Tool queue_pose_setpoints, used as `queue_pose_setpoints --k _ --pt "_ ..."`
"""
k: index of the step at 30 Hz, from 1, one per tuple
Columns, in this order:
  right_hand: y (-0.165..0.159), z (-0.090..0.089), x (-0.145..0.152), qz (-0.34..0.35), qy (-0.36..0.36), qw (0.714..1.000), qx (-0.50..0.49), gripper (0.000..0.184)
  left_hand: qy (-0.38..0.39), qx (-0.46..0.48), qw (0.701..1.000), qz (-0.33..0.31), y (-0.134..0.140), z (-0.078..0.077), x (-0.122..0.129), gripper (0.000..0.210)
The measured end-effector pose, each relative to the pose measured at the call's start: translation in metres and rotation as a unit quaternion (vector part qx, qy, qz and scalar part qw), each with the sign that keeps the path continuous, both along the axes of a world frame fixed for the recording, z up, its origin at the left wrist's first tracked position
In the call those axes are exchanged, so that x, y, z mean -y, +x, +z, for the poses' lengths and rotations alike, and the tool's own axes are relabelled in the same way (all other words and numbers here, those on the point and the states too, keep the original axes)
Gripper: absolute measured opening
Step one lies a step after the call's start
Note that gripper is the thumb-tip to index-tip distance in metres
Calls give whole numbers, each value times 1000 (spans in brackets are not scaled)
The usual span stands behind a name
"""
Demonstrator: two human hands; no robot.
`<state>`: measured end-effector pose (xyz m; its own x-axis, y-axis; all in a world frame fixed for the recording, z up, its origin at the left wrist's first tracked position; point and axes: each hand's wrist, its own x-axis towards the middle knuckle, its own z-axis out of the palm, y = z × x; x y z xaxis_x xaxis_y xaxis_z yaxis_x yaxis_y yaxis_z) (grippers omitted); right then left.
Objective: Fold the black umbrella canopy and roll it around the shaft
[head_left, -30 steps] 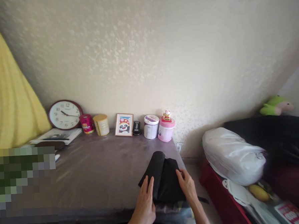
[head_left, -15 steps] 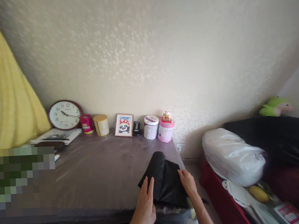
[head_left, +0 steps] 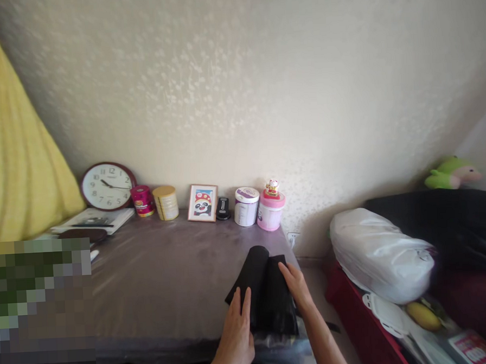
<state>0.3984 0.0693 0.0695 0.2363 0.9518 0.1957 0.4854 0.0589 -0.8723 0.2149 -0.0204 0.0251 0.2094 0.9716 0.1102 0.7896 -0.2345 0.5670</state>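
A black, folded piece of thin, soft material (head_left: pixel 278 299), cloth or plastic I cannot tell, lies at the right front corner of the table (head_left: pixel 167 294). My left hand (head_left: pixel 236 326) rests on its left part with fingers stretched out. At the right side, my right hand (head_left: pixel 296 285) grips the folded edge between thumb and fingers. The left part bulges up in a rounded fold, and the right part is turned inward beside it. Part of the right hand's grip is hidden.
Along the wall stand a clock (head_left: pixel 108 186), a magenta tin (head_left: pixel 142 201), a yellow-lidded can (head_left: pixel 166 203), a picture frame (head_left: pixel 202 203), a purple-white tub (head_left: pixel 246 206) and a pink-lidded tub (head_left: pixel 271 210). Right of the table, a white plastic bag (head_left: pixel 381 256) sits on a red box (head_left: pixel 358 317).
My right hand has moved left and up a little, bringing the right edge of the black material inward. My left hand stays nearly in place.
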Motion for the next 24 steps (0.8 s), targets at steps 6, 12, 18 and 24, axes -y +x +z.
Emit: queue_pose_setpoints --k 6,12,18,24 --pt "-36 5 -23 49 9 997 -58 44 -14 -11 1000 -2 1 3 -1 90" --pt "-60 -5 -38 10 -7 1000 -13 42 -11 -35 999 -5 0 1 -3 85" --pt "-79 -7 -42 33 -51 998 26 35 4 -47 999 -1 -4 -3 -6 75" --pt "-87 -5 -40 89 -77 989 87 29 23 -46 999 13 -16 -26 -3 66"
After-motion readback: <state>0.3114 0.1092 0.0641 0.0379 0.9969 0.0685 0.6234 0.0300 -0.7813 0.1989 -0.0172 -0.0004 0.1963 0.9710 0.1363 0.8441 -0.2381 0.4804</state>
